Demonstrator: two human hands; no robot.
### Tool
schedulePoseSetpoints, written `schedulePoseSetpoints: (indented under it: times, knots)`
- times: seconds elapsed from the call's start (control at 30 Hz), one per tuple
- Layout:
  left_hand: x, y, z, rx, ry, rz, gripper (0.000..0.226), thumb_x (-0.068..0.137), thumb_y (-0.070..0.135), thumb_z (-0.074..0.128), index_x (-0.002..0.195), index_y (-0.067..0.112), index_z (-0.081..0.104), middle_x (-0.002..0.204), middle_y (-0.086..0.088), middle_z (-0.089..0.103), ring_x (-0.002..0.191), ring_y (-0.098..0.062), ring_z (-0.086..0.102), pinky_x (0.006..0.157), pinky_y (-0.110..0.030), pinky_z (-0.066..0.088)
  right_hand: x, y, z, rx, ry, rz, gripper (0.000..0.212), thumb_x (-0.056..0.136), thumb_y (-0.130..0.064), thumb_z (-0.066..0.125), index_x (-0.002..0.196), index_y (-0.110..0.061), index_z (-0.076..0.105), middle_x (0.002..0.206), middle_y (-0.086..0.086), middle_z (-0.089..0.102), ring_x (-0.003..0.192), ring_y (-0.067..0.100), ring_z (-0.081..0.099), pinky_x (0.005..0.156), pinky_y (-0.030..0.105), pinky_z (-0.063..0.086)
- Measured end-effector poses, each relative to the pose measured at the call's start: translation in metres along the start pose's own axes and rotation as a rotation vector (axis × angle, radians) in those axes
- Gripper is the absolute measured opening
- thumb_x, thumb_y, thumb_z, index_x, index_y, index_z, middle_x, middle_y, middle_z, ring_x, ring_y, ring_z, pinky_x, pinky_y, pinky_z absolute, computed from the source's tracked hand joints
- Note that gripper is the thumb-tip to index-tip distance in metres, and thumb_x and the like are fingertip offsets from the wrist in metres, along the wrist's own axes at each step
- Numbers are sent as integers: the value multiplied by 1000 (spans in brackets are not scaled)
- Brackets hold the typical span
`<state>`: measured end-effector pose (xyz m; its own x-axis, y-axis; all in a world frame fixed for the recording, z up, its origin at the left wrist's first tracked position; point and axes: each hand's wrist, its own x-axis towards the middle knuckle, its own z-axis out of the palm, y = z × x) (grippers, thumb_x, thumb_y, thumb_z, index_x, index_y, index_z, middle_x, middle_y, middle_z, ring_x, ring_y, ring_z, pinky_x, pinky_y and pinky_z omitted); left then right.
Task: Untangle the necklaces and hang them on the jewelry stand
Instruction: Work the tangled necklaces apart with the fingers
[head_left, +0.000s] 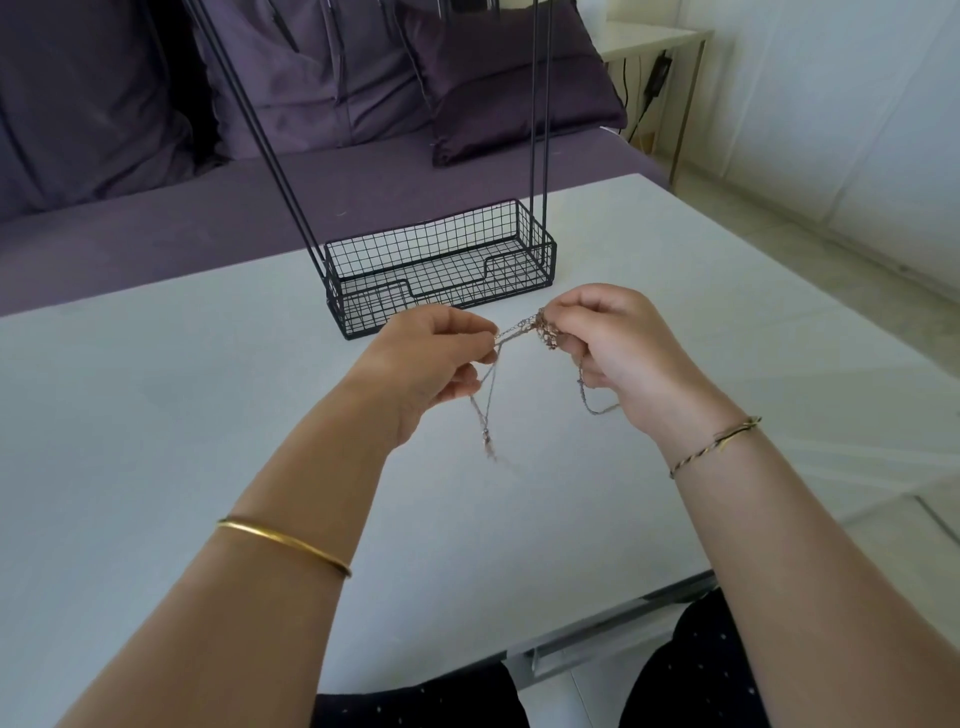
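Note:
A tangle of thin chain necklaces (519, 330) is stretched between my two hands above the white table (156, 415). My left hand (434, 361) pinches chain strands, and loose ends hang below it toward the tabletop. My right hand (602, 338) grips a knotted clump of chain at its fingertips, with a loop drooping under the palm. Just behind my hands stands the black wire jewelry stand (441, 270): a mesh basket base with thin uprights rising out of the frame. Its top and hooks are cut off from view. The basket looks empty.
A purple sofa with cushions (509, 88) runs behind the table. A small white side table (654, 41) with a hanging cable stands at the back right. The table's near edge lies above my lap at the bottom.

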<state>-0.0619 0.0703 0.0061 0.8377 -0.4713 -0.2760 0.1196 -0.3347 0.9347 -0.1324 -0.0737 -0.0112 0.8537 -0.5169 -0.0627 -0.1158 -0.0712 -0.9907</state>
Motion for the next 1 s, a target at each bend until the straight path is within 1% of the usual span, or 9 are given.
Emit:
schedulePoseSetpoints:
  times: [0.13,0.27,0.4,0.53,0.6,0.67,0.8,0.9,1.0]
  knots:
    - [-1,-3,-1,46,-63,-45,3,88,10,65,90,12,66,76,1,61,58,-7,46,74,-27,52,2,0,-1,38,79,17,22,91,-8,54,71,-15,57,58,0,44,29,1,35,36,15,22]
    - [-1,-7,-7,139,-100,-108,7,86,6,65,90,11,68,73,2,60,61,-8,49,70,-25,50,5,2,-3,67,149,24,23,92,-9,52,71,-16,57,57,-2,45,29,0,35,35,14,22]
    - [-1,-13,-14,236,-5,-162,9,89,5,60,85,11,65,75,-2,61,63,-9,53,66,-26,53,8,4,-4,88,194,26,24,92,-10,53,69,-17,57,56,-3,47,28,-1,35,33,12,21]
    - [-2,-14,-14,214,89,-154,5,94,8,54,90,7,57,76,-7,58,61,-10,56,49,-24,55,9,5,1,42,212,10,25,91,-9,54,67,-16,56,55,-3,45,30,-1,34,34,11,23]
    - [-2,-13,-14,200,118,-139,6,96,10,50,95,6,55,78,-8,58,59,-11,58,42,-20,51,9,5,3,28,215,9,26,91,-10,55,66,-16,55,55,-3,45,30,-1,34,34,11,24]
    - [-3,-12,-13,189,124,-139,8,97,10,47,99,6,54,80,-10,61,56,-11,62,39,-18,47,9,5,4,25,213,8,26,91,-9,54,66,-15,55,55,-3,45,29,-1,34,34,11,24]
    - [-4,-11,-13,141,124,-155,14,99,11,42,92,6,53,82,-11,64,47,-9,64,37,-16,43,8,5,5,12,197,8,26,91,-7,53,67,-15,55,55,-3,45,29,-1,34,34,10,23]
    - [-5,-9,-14,113,122,-182,20,100,15,39,88,6,53,73,-10,65,42,-8,62,36,-15,42,8,5,6,-13,182,20,26,91,-9,54,67,-16,55,56,-3,46,29,-2,35,34,10,24]
    - [-5,-9,-15,105,130,-220,25,100,23,39,89,6,53,54,-5,66,37,-8,58,35,-14,40,6,5,6,-19,157,31,25,91,-9,55,68,-16,55,57,-3,47,28,-2,36,34,9,24]
